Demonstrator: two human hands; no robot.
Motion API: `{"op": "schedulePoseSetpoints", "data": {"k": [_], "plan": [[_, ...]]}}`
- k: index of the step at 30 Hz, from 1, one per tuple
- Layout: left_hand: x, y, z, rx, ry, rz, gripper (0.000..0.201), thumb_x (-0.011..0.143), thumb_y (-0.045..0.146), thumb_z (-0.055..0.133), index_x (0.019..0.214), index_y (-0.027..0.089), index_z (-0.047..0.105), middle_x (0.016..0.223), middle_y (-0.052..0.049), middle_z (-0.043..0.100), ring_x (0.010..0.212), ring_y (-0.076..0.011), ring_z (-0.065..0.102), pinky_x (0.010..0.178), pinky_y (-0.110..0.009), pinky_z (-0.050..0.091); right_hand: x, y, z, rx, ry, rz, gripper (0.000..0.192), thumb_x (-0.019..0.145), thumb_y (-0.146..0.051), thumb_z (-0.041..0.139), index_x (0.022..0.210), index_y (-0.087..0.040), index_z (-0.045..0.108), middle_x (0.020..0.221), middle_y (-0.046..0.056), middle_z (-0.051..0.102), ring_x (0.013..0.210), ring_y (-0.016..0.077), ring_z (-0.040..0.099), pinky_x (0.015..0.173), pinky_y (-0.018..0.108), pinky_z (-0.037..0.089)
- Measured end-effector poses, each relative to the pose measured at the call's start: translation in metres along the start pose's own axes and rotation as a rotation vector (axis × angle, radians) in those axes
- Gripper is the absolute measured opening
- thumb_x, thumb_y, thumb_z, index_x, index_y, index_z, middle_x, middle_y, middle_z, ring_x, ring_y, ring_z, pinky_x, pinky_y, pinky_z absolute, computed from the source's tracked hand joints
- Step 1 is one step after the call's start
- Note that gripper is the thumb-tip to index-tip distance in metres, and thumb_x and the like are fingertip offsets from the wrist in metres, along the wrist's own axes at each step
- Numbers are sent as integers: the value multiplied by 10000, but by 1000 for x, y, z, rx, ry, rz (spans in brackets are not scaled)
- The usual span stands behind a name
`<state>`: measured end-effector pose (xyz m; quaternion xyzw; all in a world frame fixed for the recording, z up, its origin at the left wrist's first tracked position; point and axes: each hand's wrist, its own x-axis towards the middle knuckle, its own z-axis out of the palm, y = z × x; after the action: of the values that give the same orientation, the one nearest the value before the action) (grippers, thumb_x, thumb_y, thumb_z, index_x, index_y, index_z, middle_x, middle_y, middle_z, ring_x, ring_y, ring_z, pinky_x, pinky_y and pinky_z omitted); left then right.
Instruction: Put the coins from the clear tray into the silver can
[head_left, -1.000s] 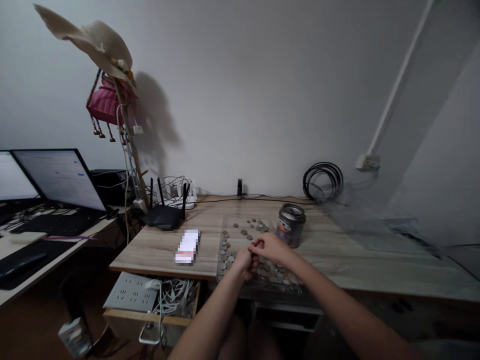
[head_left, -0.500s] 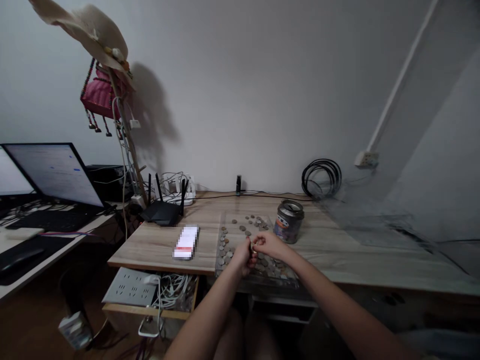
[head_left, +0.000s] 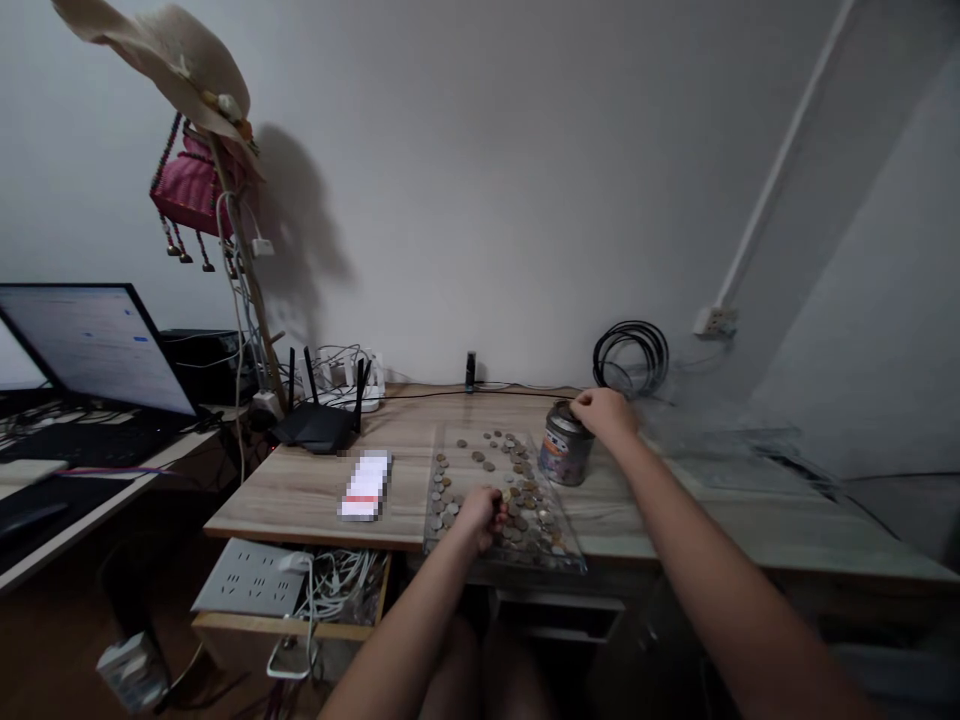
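Note:
My left hand (head_left: 482,515) is curled above the coins, with a yellowish coin (head_left: 506,495) at its fingertips. Whatever else lies in that palm is hidden. My right hand (head_left: 606,412) reaches over the open mouth of a grey metal can (head_left: 567,448) with a printed label, fingers pinched at the rim. I cannot make out what sits between them. Many silver and brassy coins (head_left: 517,522) lie spread on a clear plastic sheet or tray (head_left: 574,563), left of the can and under my left hand.
On the wooden desk (head_left: 300,500) lie a lit phone (head_left: 365,485) and a black router (head_left: 321,425). A coil of black cable (head_left: 631,357) leans at the wall. Below left, an open drawer (head_left: 285,628) holds a power strip (head_left: 251,578) and white cables.
My right hand has left my left hand and moved right and up to the can's mouth. The left hand stays over the coins. The view has shifted slightly.

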<state>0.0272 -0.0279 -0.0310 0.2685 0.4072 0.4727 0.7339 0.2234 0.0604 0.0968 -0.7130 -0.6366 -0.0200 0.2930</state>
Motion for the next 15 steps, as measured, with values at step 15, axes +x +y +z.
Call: {"op": "schedulePoseSetpoints", "data": {"k": [15], "plan": [[4, -4, -1, 134, 11, 125, 273, 840, 357, 384, 689, 153, 484, 416, 42, 427, 306, -39, 261, 367, -195, 82, -106, -46, 46, 27, -424, -486, 249, 770, -373, 517, 769, -189, 687, 699, 44, 658, 636, 144, 559, 569, 221, 360]]}}
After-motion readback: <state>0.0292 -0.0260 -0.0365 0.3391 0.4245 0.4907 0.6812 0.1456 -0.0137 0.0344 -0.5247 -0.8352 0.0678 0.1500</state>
